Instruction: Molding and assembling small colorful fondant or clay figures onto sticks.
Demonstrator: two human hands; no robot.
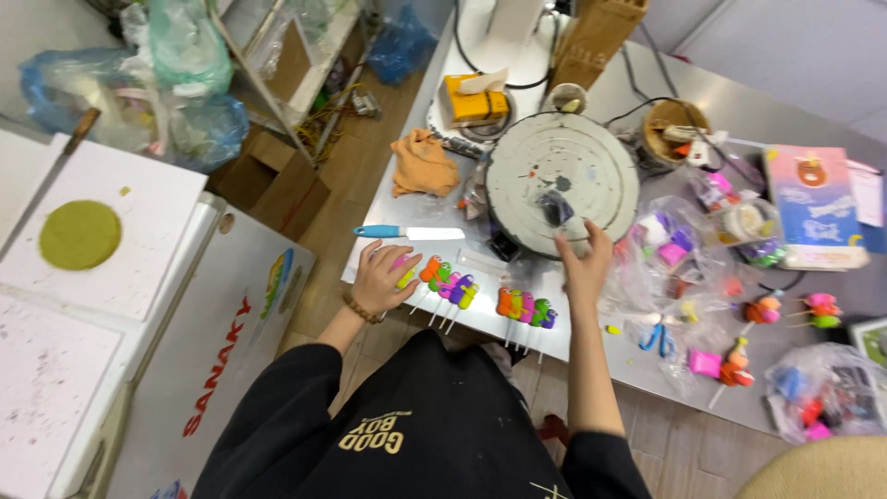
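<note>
small dark wrapped piece (555, 209) pinched by right hand (584, 263) fingers over round turntable (562, 181), mid worktop (388, 236). judged light, soft, crinkly; best gripped at its edge. left hand (383, 277) fingers spread on colourful stick figures (442, 280), near front edge.

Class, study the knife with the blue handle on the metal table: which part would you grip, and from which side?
Grip the knife by its blue handle, probably coming from the left, beside the left hand. It lies flat with the handle pointing left and the white blade pointing right toward the round turntable.
</note>
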